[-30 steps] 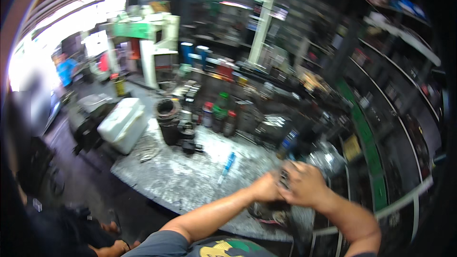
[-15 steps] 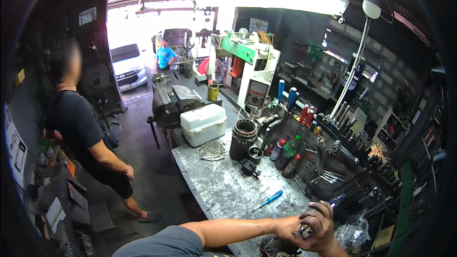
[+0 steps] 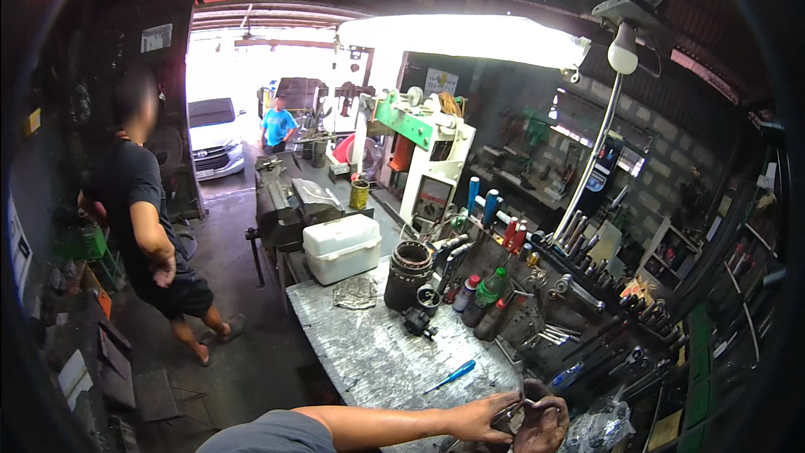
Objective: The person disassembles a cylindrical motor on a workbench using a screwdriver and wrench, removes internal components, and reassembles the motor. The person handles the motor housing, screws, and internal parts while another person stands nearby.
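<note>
Glaring daylight pours in through the wide doorway (image 3: 277,63) over there, washing onto the dark floor (image 3: 222,243). A bulb (image 3: 623,49) hangs above a slanting pole (image 3: 599,147), near the grey block wall (image 3: 671,151); the metal-topped workbench (image 3: 356,344) gleams below.

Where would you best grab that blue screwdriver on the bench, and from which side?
Probably by the handle of the blue screwdriver, from above on the near side, where the left hand is. It lies flat; the thick handle offers a fuller grip than the thin shaft, which points lower left. Bottles stand beyond, making the far side look more crowded.
</note>
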`<state>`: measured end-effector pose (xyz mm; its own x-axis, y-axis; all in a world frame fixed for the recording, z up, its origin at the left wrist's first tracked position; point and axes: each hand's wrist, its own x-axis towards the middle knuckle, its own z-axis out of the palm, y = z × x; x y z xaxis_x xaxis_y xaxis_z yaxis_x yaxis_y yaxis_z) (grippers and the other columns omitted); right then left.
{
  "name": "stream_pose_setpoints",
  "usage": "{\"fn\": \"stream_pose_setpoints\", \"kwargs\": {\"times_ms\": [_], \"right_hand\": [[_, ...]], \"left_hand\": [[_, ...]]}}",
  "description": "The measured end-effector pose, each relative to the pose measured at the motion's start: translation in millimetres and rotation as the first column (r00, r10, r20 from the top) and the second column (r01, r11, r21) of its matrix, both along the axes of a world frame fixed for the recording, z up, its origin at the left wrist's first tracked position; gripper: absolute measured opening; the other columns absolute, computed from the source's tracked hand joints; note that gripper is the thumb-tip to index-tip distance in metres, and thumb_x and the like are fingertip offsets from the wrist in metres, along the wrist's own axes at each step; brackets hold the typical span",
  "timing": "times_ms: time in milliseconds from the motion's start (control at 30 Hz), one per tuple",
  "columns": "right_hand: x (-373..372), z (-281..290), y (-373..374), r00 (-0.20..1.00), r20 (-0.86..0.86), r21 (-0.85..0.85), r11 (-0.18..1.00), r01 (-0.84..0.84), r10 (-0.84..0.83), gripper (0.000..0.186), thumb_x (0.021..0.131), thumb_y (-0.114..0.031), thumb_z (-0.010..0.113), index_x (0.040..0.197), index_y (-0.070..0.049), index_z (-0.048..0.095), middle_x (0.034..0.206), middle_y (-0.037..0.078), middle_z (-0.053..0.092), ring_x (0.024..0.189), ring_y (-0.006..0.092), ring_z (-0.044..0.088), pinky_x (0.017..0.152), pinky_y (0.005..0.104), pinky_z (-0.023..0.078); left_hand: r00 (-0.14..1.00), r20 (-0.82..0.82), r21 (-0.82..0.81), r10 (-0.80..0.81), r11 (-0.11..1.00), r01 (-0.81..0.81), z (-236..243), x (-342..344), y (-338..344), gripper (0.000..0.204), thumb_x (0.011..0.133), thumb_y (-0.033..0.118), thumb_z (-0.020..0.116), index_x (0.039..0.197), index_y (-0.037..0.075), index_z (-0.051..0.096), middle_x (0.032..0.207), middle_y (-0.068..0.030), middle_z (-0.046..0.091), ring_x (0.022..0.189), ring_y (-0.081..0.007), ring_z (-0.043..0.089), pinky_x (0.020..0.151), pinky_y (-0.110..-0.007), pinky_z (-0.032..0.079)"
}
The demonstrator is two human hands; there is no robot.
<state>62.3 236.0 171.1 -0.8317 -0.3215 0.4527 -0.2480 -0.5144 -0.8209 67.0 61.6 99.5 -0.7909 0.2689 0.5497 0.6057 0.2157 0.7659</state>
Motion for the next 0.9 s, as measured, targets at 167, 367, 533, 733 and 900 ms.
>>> {"fn": "stream_pose_setpoints", "kwargs": {"times_ms": [167,367,533,733,900], "right_hand": [[-49,28,-7,0.881,0.325,0.130,0.907,-0.401,0.343,0.046,0.120,-0.038,0.043,0.113,0.004,0.060,0.068,0.012,0.056,0.045,0.0197,0.050,0.050,0.0400,0.052],[-36,115,-12,0.945,-0.145,0.975,0.207,0.086,0.292,0.054,0.108,-0.044,0.070,0.128,0.006,0.068,0.100,0.019,0.079,0.087,0.0300,0.078,0.082,0.0429,0.062],[-17,158,-2,0.409,-0.379,0.621,-0.099,0.778,0.830,0.029,0.097,-0.040,0.073,0.114,-0.017,0.081,0.123,0.017,0.077,0.124,0.0321,0.070,0.110,0.0594,0.050],[-10,92,24,0.407,-0.835,0.513,0.260,0.818,0.370,0.055,0.093,-0.018,0.076,0.147,-0.022,0.066,0.166,0.028,0.043,0.153,0.0476,0.044,0.125,0.0687,0.030],[27,4,14,0.556,-0.794,0.428,0.421,0.800,-0.248,0.038,0.109,-0.014,0.061,0.141,0.006,0.063,0.137,0.026,0.070,0.131,0.0418,0.066,0.113,0.0497,0.053]], "left_hand": [[0.987,-0.132,-0.099,0.094,0.989,-0.107,11,17,-11,0.036,0.105,0.023,0.070,0.130,-0.002,0.071,0.143,-0.0231,0.066,0.135,-0.0412,0.062,0.117,-0.048,0.048],[0.979,-0.125,-0.060,0.163,0.983,-0.171,25,23,-12,0.027,0.103,0.026,0.075,0.115,0.002,0.077,0.125,-0.0203,0.074,0.122,-0.0409,0.068,0.106,-0.048,0.055],[0.971,-0.122,-0.066,0.206,0.974,-0.216,26,22,-10,0.030,0.103,0.026,0.072,0.122,0.002,0.074,0.125,-0.0159,0.074,0.119,-0.0393,0.070,0.104,-0.048,0.056],[0.999,-0.029,-0.170,0.038,0.984,-0.043,34,14,-15,0.043,0.104,0.031,0.069,0.139,0.006,0.070,0.120,-0.0231,0.075,0.114,-0.0434,0.071,0.102,-0.051,0.056],[0.979,0.073,-0.307,0.189,0.939,-0.158,45,14,-18,0.044,0.103,0.034,0.073,0.138,0.008,0.071,0.115,-0.0203,0.075,0.112,-0.0409,0.072,0.100,-0.048,0.057]]}}
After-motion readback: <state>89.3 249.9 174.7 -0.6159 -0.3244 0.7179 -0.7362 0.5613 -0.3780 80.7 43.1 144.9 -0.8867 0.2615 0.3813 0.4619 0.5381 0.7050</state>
